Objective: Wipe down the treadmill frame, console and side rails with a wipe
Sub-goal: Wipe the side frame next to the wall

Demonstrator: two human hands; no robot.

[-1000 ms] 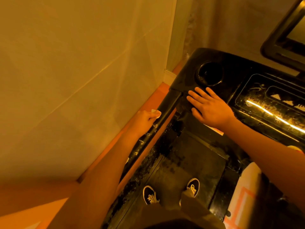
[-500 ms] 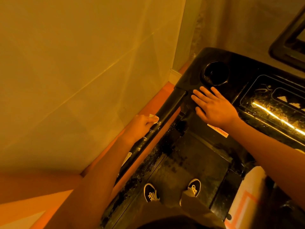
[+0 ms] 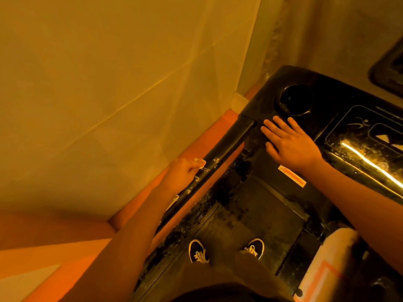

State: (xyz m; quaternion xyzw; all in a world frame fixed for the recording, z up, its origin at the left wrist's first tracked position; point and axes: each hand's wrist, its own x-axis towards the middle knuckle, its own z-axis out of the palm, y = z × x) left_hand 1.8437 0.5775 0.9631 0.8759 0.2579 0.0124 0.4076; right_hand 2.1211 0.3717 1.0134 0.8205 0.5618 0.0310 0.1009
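Note:
I stand on a black treadmill. Its left side rail [image 3: 226,147] runs from the console [image 3: 331,101] down toward me. My left hand [image 3: 183,173] grips a small white wipe [image 3: 200,162] and holds it against the outer side of that rail, about halfway along. Only a corner of the wipe shows past the fingers. My right hand [image 3: 287,142] lies flat, fingers straight, on the console's left end just below the round cup holder [image 3: 294,99]. Wet specks glint on the rail beside the wipe.
A pale tiled wall [image 3: 109,94] stands close on the left, with an orange floor strip [image 3: 196,147] between it and the rail. My two black shoes [image 3: 197,251] are on the belt [image 3: 250,219]. The control panel [image 3: 375,144] reflects a bright light strip.
My left hand with the wipe has slid down the rail toward me. My right hand stays flat on the console. The view has shifted slightly left.

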